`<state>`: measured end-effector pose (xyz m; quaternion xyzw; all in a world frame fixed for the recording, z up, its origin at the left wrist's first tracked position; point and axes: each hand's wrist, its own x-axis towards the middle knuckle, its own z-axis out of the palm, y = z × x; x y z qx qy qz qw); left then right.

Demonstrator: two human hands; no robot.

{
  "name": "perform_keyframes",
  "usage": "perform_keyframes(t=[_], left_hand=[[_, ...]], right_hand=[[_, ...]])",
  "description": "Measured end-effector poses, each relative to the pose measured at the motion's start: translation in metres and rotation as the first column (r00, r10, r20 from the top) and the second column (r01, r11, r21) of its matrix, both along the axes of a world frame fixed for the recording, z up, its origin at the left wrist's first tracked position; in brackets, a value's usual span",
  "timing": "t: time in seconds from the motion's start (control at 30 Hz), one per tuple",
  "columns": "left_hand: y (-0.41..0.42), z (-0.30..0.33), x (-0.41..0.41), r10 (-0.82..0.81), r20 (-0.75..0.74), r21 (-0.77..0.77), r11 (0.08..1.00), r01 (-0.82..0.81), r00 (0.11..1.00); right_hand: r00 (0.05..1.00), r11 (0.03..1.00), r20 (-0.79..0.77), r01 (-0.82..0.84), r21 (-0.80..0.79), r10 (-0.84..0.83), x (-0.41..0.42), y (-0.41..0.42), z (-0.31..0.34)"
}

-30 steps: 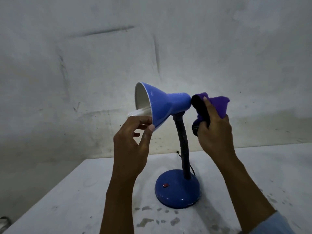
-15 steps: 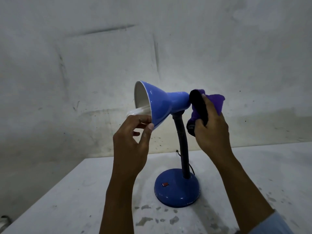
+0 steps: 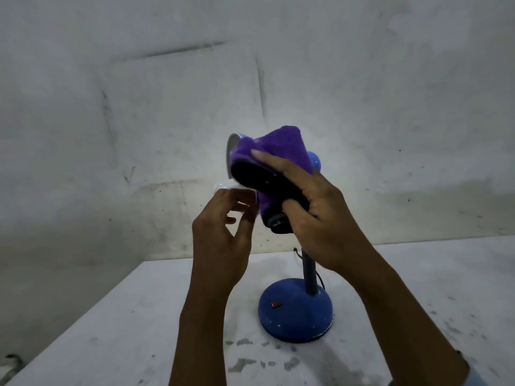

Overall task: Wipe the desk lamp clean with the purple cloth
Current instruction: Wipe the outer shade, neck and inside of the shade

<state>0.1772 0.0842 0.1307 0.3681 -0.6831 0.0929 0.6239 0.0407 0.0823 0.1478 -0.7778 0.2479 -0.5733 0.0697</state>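
Observation:
The blue desk lamp stands on the white table, its round base (image 3: 296, 310) with a red switch below a flexible neck. A purple cloth (image 3: 278, 151) with a black edge covers most of the tilted shade. My right hand (image 3: 315, 213) grips the cloth and presses it onto the shade's outer side. Only the shade's white rim (image 3: 230, 146) and its blue rear end (image 3: 315, 161) show. My left hand (image 3: 223, 235) is at the shade's lower rim, fingers curled round the rim edge beside the white bulb (image 3: 223, 186).
The white table (image 3: 111, 316) has chipped paint spots near its front and right side. A stained white wall (image 3: 139, 107) rises close behind it. A thin cord (image 3: 297, 253) leaves the lamp behind the neck. The table's left edge drops off towards the floor.
My right hand has carried the cloth from behind the shade's rear end forward and over the shade, covering it. My left hand stays at the rim.

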Motion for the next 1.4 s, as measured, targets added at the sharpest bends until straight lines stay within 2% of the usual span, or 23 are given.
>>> perform_keyframes(t=[0.2, 0.27, 0.37, 0.47, 0.6, 0.7, 0.87, 0.93, 1.03, 1.1, 1.17, 1.3, 1.4], left_hand=[[-0.001, -0.001, 0.002, 0.004, -0.013, 0.002, 1.000, -0.004, 1.000], [-0.001, -0.002, 0.001, 0.006, -0.017, 0.000, 1.000, -0.006, 1.000], [-0.002, -0.002, -0.001, -0.001, -0.023, 0.000, 1.000, 0.001, 1.000], [-0.002, -0.002, -0.001, 0.001, -0.025, 0.005, 1.000, -0.001, 1.000], [-0.002, -0.001, -0.002, 0.003, -0.017, 0.004, 1.000, -0.003, 1.000], [-0.002, -0.001, 0.000, 0.015, -0.017, -0.001, 1.000, -0.015, 1.000], [-0.003, -0.002, 0.000, 0.017, -0.024, 0.007, 1.000, -0.017, 1.000], [-0.003, -0.003, -0.001, 0.017, -0.023, 0.014, 1.000, -0.017, 1.000], [-0.003, -0.002, -0.001, 0.016, -0.021, 0.011, 1.000, -0.016, 1.000], [-0.002, -0.001, -0.002, 0.013, -0.016, 0.003, 1.000, -0.013, 1.000], [-0.001, -0.001, -0.002, 0.014, -0.014, 0.003, 1.000, -0.014, 1.000], [-0.002, -0.001, 0.000, 0.014, -0.022, 0.008, 1.000, -0.014, 1.000], [-0.003, -0.002, -0.001, 0.014, -0.031, 0.016, 1.000, -0.014, 0.999]], right_hand=[[0.958, 0.952, 0.054, 0.272, 0.144, -0.282, -0.022, -0.024, -0.012], [0.911, 0.902, 0.053, 0.396, 0.175, -0.410, -0.029, -0.031, -0.015], [0.813, 0.819, 0.129, 0.540, 0.193, -0.567, -0.037, -0.035, -0.017], [0.823, 0.848, 0.203, 0.510, 0.145, -0.531, -0.036, -0.033, -0.015], [0.919, 0.922, 0.074, 0.384, 0.051, -0.387, -0.028, -0.030, -0.013], [0.925, 0.921, 0.052, 0.367, 0.130, -0.376, -0.025, -0.032, -0.016], [0.852, 0.833, 0.077, 0.481, 0.275, -0.517, -0.044, -0.040, -0.018], [0.837, 0.824, 0.127, 0.477, 0.306, -0.532, -0.048, -0.040, -0.016], [0.877, 0.896, 0.216, 0.385, 0.221, -0.430, -0.042, -0.035, -0.013], [0.915, 0.927, 0.165, 0.346, 0.145, -0.367, -0.034, -0.032, -0.013], [0.919, 0.918, 0.079, 0.377, 0.121, -0.387, -0.028, -0.034, -0.016], [0.883, 0.871, 0.102, 0.425, 0.245, -0.459, -0.033, -0.042, -0.022], [0.886, 0.869, 0.186, 0.340, 0.360, -0.424, -0.038, -0.046, -0.024]])
